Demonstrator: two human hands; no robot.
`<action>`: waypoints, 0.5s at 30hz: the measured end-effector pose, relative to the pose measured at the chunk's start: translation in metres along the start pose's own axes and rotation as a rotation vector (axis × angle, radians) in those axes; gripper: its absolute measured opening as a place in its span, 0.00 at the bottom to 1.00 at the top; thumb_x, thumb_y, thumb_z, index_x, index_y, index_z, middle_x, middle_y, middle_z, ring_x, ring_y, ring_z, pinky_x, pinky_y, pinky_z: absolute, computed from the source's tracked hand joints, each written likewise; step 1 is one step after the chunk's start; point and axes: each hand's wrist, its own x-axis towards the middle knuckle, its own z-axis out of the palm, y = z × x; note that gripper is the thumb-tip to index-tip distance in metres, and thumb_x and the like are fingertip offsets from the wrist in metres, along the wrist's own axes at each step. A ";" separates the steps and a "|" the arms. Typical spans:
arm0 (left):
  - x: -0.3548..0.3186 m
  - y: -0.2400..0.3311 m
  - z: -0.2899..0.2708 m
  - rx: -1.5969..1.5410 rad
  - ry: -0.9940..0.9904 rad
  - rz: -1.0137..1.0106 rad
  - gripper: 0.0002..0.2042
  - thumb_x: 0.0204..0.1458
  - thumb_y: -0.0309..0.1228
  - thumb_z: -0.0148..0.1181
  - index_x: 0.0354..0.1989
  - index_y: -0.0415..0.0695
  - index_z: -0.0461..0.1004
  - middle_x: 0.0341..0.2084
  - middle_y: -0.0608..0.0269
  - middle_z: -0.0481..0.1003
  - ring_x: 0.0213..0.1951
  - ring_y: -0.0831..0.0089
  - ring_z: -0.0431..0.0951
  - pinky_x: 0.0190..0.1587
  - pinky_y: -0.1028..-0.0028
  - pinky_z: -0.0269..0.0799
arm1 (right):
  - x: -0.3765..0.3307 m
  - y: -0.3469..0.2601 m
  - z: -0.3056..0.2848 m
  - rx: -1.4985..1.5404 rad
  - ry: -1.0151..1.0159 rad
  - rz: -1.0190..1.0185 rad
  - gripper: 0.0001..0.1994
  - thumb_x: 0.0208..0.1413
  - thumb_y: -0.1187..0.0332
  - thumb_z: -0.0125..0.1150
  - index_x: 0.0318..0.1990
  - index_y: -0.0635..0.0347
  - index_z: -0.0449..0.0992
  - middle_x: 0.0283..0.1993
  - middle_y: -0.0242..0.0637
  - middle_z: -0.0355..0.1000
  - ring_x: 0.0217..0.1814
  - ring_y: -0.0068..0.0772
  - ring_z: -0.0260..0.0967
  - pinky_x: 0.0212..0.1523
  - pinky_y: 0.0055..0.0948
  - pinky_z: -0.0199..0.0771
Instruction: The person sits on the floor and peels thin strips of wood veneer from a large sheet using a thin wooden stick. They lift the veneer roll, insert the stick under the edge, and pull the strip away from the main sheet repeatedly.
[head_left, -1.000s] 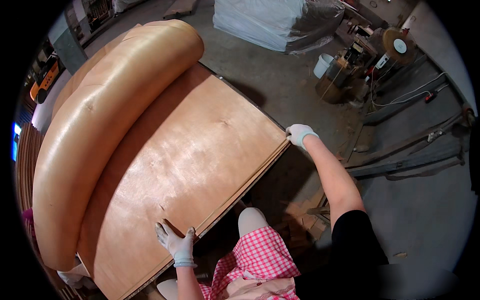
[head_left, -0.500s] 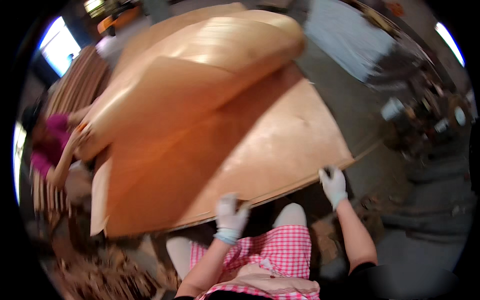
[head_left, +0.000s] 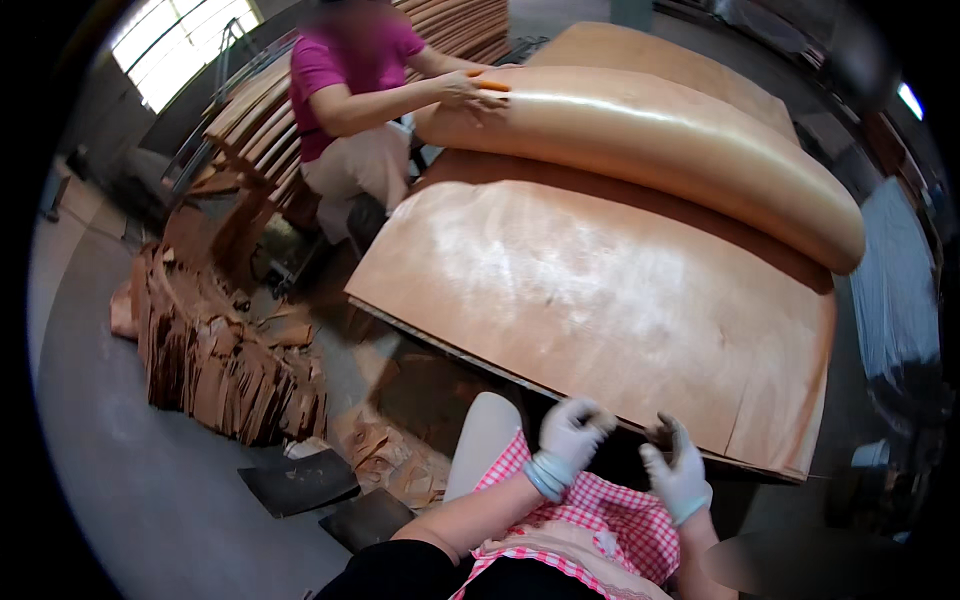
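Observation:
In front of me lies a broad stack of tan wood veneer sheets (head_left: 560,270). Across its far part a loosely curled veneer sheet (head_left: 690,140) bulges up. Close to the stack's near edge, in front of my lap, is my left hand (head_left: 572,437) in a pale glove; its fingers are bent and their tips blurred. My right hand (head_left: 680,468), gloved too, is just right of it, thumb and fingers apart, nothing seen between them. A co-worker's hand (head_left: 473,93) rests on the left end of the curled sheet.
The co-worker in a magenta top (head_left: 352,95) is at the stack's far left. Behind are stacked wavy boards (head_left: 460,28). A heap of broken brown veneer pieces (head_left: 225,350) stands on the left, with dark flat sheets (head_left: 300,482) on the floor. White sheeting (head_left: 895,280) lies far right.
My view has swung left. The lifted veneer now lies as a roll farther back, baring more of the stack. My hands have come closer together, and the right has left the stack's edge.

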 end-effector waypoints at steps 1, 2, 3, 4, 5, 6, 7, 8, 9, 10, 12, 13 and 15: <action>0.021 -0.017 -0.033 0.013 0.136 0.036 0.05 0.46 0.22 0.66 0.26 0.40 0.75 0.23 0.68 0.73 0.28 0.77 0.73 0.33 0.75 0.71 | 0.014 0.021 -0.016 -0.327 -0.034 -0.115 0.15 0.57 0.62 0.62 0.44 0.66 0.77 0.43 0.47 0.76 0.46 0.38 0.75 0.49 0.33 0.73; 0.043 0.001 -0.065 0.101 0.257 0.058 0.04 0.46 0.20 0.64 0.25 0.41 0.75 0.22 0.68 0.74 0.26 0.78 0.72 0.31 0.75 0.71 | 0.021 0.034 -0.029 -0.407 0.040 -0.059 0.13 0.56 0.63 0.62 0.39 0.65 0.79 0.37 0.47 0.77 0.40 0.40 0.76 0.45 0.34 0.74; 0.067 -0.002 -0.102 -0.332 0.423 -0.042 0.03 0.46 0.19 0.63 0.26 0.41 0.76 0.22 0.68 0.75 0.26 0.79 0.72 0.31 0.75 0.70 | 0.028 0.054 -0.048 -0.401 0.050 0.005 0.12 0.56 0.64 0.62 0.38 0.65 0.79 0.36 0.47 0.77 0.39 0.40 0.76 0.43 0.34 0.75; 0.093 -0.009 -0.154 0.078 0.489 0.012 0.03 0.45 0.19 0.62 0.27 0.40 0.77 0.23 0.68 0.75 0.26 0.79 0.72 0.30 0.74 0.71 | 0.033 0.071 -0.068 -0.500 0.056 -0.108 0.11 0.56 0.67 0.58 0.35 0.67 0.78 0.30 0.41 0.77 0.32 0.30 0.74 0.36 0.29 0.73; 0.114 -0.020 -0.217 0.163 0.567 0.052 0.02 0.45 0.19 0.62 0.27 0.39 0.77 0.24 0.67 0.75 0.27 0.78 0.72 0.32 0.74 0.71 | 0.035 0.079 -0.084 -0.474 0.007 -0.002 0.10 0.57 0.67 0.56 0.34 0.67 0.78 0.28 0.39 0.76 0.31 0.27 0.72 0.34 0.28 0.72; 0.131 -0.028 -0.283 0.256 0.657 0.088 0.02 0.45 0.20 0.62 0.27 0.39 0.77 0.24 0.66 0.76 0.28 0.77 0.72 0.33 0.73 0.72 | 0.036 0.089 -0.099 -0.481 0.007 0.043 0.10 0.58 0.68 0.55 0.34 0.68 0.77 0.27 0.38 0.75 0.30 0.27 0.71 0.34 0.28 0.71; 0.149 -0.018 -0.313 0.431 0.762 0.130 0.03 0.44 0.19 0.62 0.27 0.39 0.77 0.25 0.66 0.77 0.29 0.76 0.72 0.35 0.72 0.72 | 0.035 0.103 -0.121 -0.537 0.005 0.101 0.10 0.57 0.69 0.55 0.34 0.68 0.77 0.26 0.38 0.75 0.30 0.26 0.71 0.34 0.28 0.71; 0.158 -0.015 -0.360 0.394 0.792 0.146 0.03 0.45 0.19 0.62 0.29 0.40 0.78 0.27 0.66 0.78 0.29 0.76 0.73 0.35 0.72 0.72 | 0.038 0.116 -0.138 -0.557 0.013 0.143 0.10 0.57 0.69 0.55 0.34 0.69 0.77 0.27 0.39 0.75 0.30 0.28 0.72 0.34 0.29 0.72; 0.169 -0.009 -0.381 0.377 0.819 0.174 0.03 0.46 0.21 0.63 0.30 0.38 0.79 0.26 0.64 0.78 0.29 0.76 0.73 0.35 0.72 0.72 | 0.032 0.124 -0.154 -0.587 0.039 0.200 0.10 0.56 0.69 0.56 0.35 0.69 0.77 0.27 0.40 0.76 0.30 0.29 0.72 0.34 0.29 0.72; 0.174 -0.002 -0.397 0.508 0.801 0.096 0.05 0.47 0.24 0.65 0.31 0.37 0.79 0.26 0.63 0.79 0.28 0.76 0.74 0.35 0.72 0.72 | 0.031 0.124 -0.162 -0.659 0.028 0.221 0.11 0.56 0.68 0.57 0.35 0.70 0.77 0.28 0.42 0.76 0.30 0.30 0.72 0.35 0.31 0.72; 0.186 0.005 -0.406 0.743 0.742 -0.051 0.09 0.46 0.29 0.68 0.33 0.36 0.79 0.26 0.60 0.79 0.27 0.74 0.75 0.35 0.71 0.72 | 0.025 0.141 -0.184 -0.799 0.089 0.222 0.15 0.52 0.63 0.60 0.35 0.70 0.78 0.30 0.49 0.77 0.34 0.39 0.76 0.38 0.36 0.73; 0.188 0.006 -0.410 0.863 0.718 -0.129 0.12 0.46 0.32 0.69 0.33 0.36 0.79 0.26 0.58 0.79 0.27 0.72 0.75 0.35 0.70 0.71 | 0.023 0.146 -0.182 -0.835 0.071 0.248 0.16 0.52 0.61 0.61 0.35 0.69 0.79 0.31 0.51 0.77 0.35 0.42 0.76 0.39 0.37 0.73; 0.190 -0.009 -0.407 0.953 0.707 -0.165 0.14 0.44 0.34 0.70 0.35 0.36 0.80 0.28 0.53 0.80 0.29 0.69 0.78 0.37 0.69 0.73 | 0.032 0.135 -0.172 -0.914 0.051 0.317 0.18 0.50 0.58 0.62 0.35 0.68 0.80 0.33 0.53 0.77 0.38 0.47 0.77 0.41 0.39 0.74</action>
